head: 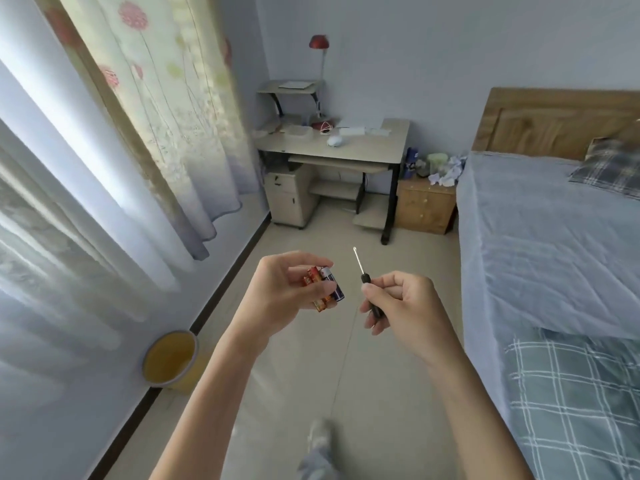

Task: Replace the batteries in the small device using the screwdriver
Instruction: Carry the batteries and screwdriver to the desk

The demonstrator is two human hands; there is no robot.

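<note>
The left hand (287, 289) holds a small bundle of batteries (322, 289) between the thumb and the curled fingers. The batteries lie side by side, and their long axis goes from the upper left, near the fingertips, to the lower right, below the thumb. Some are red and orange, one is dark blue.

The right hand (401, 306) grips a small screwdriver (363, 275) by its black handle, with the fingers closed around it. The thin metal shaft comes out above the thumb and points up, leaning a little toward the left hand. Both hands are near each other but apart, in the air above the floor (311, 375).
</note>
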